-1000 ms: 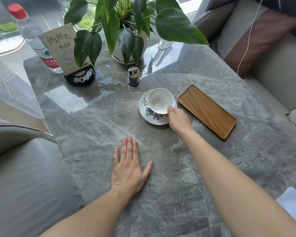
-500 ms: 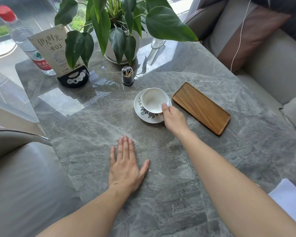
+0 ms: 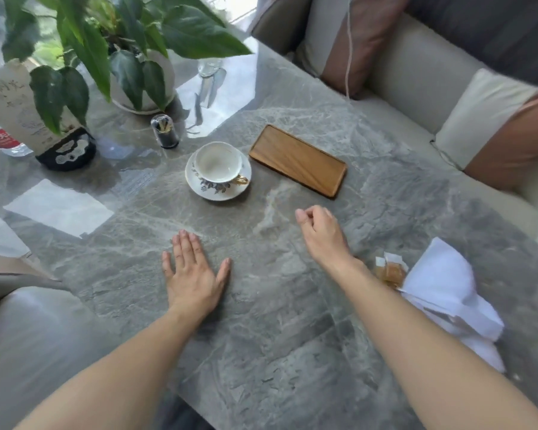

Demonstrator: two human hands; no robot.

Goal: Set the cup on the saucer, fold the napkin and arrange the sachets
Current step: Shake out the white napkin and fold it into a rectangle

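A white cup (image 3: 218, 162) with a gold handle stands upright on the flowered saucer (image 3: 199, 189) in the middle of the grey marble table (image 3: 277, 321). My right hand (image 3: 322, 234) hovers in front of it, apart from the cup, fingers loosely curled around nothing. My left hand (image 3: 193, 274) lies flat on the table, fingers spread. At the right, a crumpled white napkin (image 3: 448, 293) lies by the table edge, with brown sachets (image 3: 390, 270) beside it, partly behind my right forearm.
A wooden tray (image 3: 297, 160) lies right of the saucer. Behind it stand a toothpick holder (image 3: 164, 131), a potted plant (image 3: 137, 72), a table-number card (image 3: 19, 110), a water bottle (image 3: 0, 141) and a glass (image 3: 209, 67). Sofas flank the table.
My right hand has let go of the cup and drawn back toward me. The view has swung right, bringing the napkin and sachets into sight. My left hand stays flat.
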